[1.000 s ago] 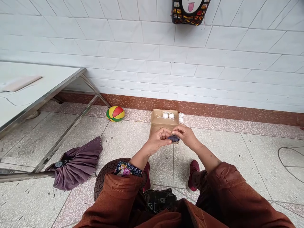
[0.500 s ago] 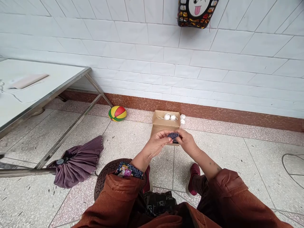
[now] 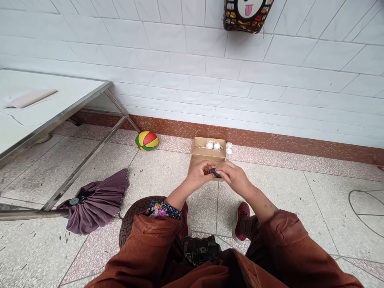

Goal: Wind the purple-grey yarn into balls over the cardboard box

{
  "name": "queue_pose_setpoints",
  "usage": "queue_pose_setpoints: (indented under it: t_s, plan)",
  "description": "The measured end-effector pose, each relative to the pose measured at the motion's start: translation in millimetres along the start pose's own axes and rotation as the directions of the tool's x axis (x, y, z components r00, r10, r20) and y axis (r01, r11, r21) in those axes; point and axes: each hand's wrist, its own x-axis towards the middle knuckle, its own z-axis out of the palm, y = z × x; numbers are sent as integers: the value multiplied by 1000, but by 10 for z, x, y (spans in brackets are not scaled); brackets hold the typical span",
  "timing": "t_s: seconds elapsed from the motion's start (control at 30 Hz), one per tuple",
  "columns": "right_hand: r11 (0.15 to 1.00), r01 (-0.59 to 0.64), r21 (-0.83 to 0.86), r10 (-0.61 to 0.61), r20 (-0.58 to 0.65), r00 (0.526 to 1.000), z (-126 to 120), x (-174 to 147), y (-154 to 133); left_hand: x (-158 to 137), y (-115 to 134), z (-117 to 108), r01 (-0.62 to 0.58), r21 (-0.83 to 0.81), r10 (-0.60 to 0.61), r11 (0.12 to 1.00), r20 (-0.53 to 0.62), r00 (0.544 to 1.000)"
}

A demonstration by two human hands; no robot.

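Note:
Between my fingertips is a small dark ball of yarn (image 3: 213,171), partly covered by both hands. My left hand (image 3: 200,174) grips its left side with thumb and fingers. From the other side my right hand (image 3: 235,177) closes on it, fingers bent over the top. Just beyond and beneath the hands lies an open cardboard box (image 3: 196,150) on the floor, its near part mostly hidden by them. White balls of string (image 3: 209,145) with loose ends rest in its far part. More small white balls (image 3: 229,148) sit against the box's right side.
A striped ball (image 3: 147,141) lies near the leg of a white-topped table (image 3: 69,90). A folded purple umbrella (image 3: 96,204) is on the floor at left. A black basket (image 3: 246,24) hangs on the tiled wall. A wire hoop (image 3: 364,208) is at far right.
The yarn ball has turned in my fingers and less of it shows. My right hand has rolled further over it. The whole view has shifted slightly.

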Motion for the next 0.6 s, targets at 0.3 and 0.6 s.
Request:
queue_pose_setpoints:
  t_s: [0.3, 0.6]
  plan:
    - [942, -220, 252, 234, -27, 972, 98, 13, 243, -69, 130, 50, 114, -409, -41, 905, 182, 982]
    - [925, -301, 231, 315, -25, 949, 530, -338, -145, -65, -97, -52, 82, -390, -124, 917, -83, 989]
